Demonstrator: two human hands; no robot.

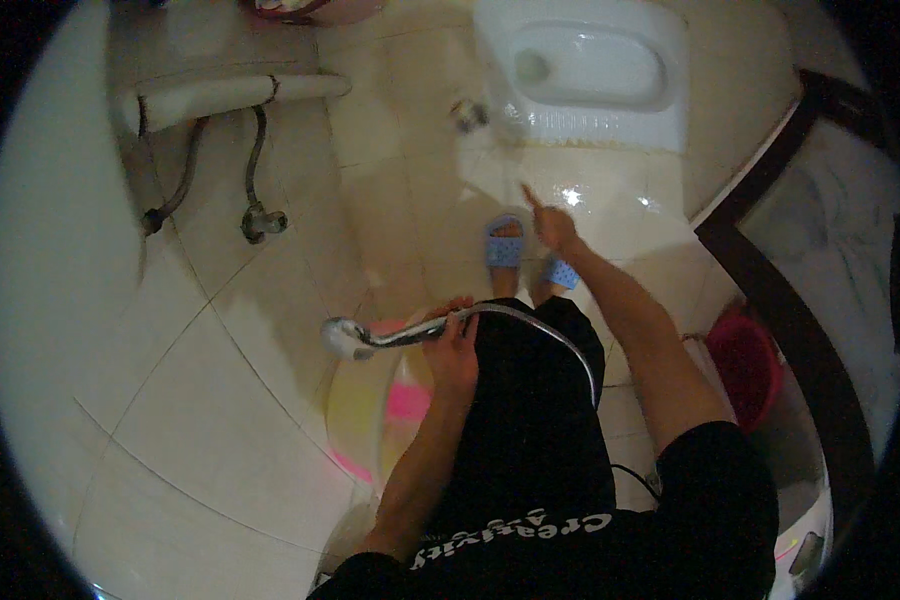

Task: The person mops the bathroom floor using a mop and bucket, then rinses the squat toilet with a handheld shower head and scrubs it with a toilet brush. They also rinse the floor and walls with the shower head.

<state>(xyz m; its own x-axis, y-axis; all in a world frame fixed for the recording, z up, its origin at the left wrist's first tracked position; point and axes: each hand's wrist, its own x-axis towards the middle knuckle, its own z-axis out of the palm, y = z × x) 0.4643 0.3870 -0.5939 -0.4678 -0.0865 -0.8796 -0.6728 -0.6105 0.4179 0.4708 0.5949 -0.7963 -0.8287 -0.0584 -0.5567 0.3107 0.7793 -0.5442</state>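
My left hand (452, 349) is closed around the handle of a chrome shower head (345, 337), whose round head points to the left. From the handle a flexible metal shower hose (547, 328) curves right over my dark trousers. My right hand (551, 225) is held out above my feet with the index finger extended and the other fingers curled; it holds nothing. Below it are blue slippers (504, 251) on my feet. A yellow and pink basin (360, 405) stands behind my left forearm, partly hidden by it.
A white squat toilet (675, 90) is set in the wet tiled floor ahead. A floor drain (469, 115) lies beside it. On the left wall are a white pipe (210, 101) and an angle valve (259, 223) with a hose. At right are a red bucket (746, 371) and a dark door frame (765, 262).
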